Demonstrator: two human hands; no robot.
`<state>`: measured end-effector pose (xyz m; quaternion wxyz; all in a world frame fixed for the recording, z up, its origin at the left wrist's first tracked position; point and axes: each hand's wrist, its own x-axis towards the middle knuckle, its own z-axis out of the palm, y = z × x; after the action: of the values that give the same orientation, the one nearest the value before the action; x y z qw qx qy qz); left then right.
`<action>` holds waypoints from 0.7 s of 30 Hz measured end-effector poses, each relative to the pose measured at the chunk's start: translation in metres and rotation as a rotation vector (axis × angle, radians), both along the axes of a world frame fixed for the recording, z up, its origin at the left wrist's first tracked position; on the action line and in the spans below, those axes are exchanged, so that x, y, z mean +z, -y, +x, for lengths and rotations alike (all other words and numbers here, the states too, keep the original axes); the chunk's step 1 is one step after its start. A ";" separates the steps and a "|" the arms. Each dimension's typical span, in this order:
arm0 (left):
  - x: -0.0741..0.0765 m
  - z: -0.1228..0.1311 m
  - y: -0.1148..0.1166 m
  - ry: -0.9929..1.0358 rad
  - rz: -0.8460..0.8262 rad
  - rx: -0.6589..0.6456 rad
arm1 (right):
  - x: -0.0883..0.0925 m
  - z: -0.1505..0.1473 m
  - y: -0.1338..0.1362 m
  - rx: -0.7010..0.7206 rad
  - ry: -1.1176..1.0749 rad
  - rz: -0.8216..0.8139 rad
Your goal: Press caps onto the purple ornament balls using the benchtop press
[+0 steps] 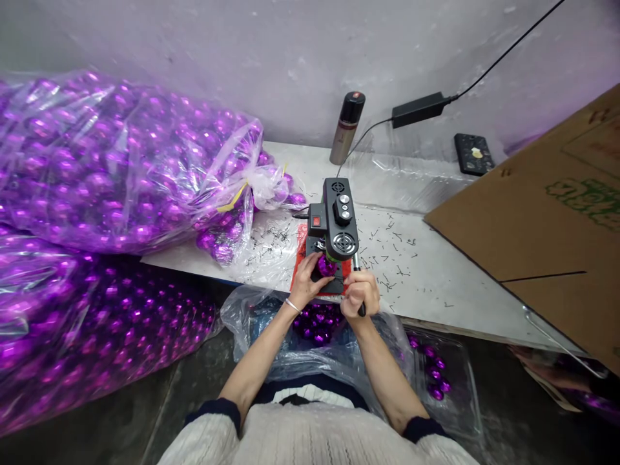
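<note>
A small black bench press (338,239) with a red switch and round vents stands on a red mat (298,258). Under its head sits a shiny purple ball (327,266), pinched between the thumb and fingers of my left hand (308,281). My right hand (362,294) is wrapped round the press's lever handle (361,309), whose black end pokes out below the fist. More purple balls (320,323) lie in a clear plastic bag below the table edge, between my forearms. The ball's underside is hidden by my fingers and the press base.
Big clear bags of purple balls (116,168) fill the left. Behind the press stand a spray can (347,129) and a power adapter (419,110); a phone (473,154) lies farther right. A cardboard box (547,226) blocks the right. Dark scraps (387,258) litter the white table (421,297).
</note>
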<state>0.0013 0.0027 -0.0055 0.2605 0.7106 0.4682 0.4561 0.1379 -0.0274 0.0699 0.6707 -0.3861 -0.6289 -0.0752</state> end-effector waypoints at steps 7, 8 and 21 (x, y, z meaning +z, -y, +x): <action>-0.002 0.001 -0.001 -0.003 -0.012 0.010 | -0.007 -0.002 -0.001 0.031 -0.051 -0.008; -0.002 0.001 -0.001 -0.001 -0.009 0.009 | -0.008 -0.002 -0.001 0.033 -0.056 -0.012; -0.004 0.002 -0.004 0.036 -0.017 0.006 | 0.047 0.000 0.010 0.070 -0.080 -0.195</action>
<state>0.0033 0.0064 -0.0099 0.2734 0.6986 0.4693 0.4658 0.1376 -0.0377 0.1164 0.6569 -0.4299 -0.6189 0.0252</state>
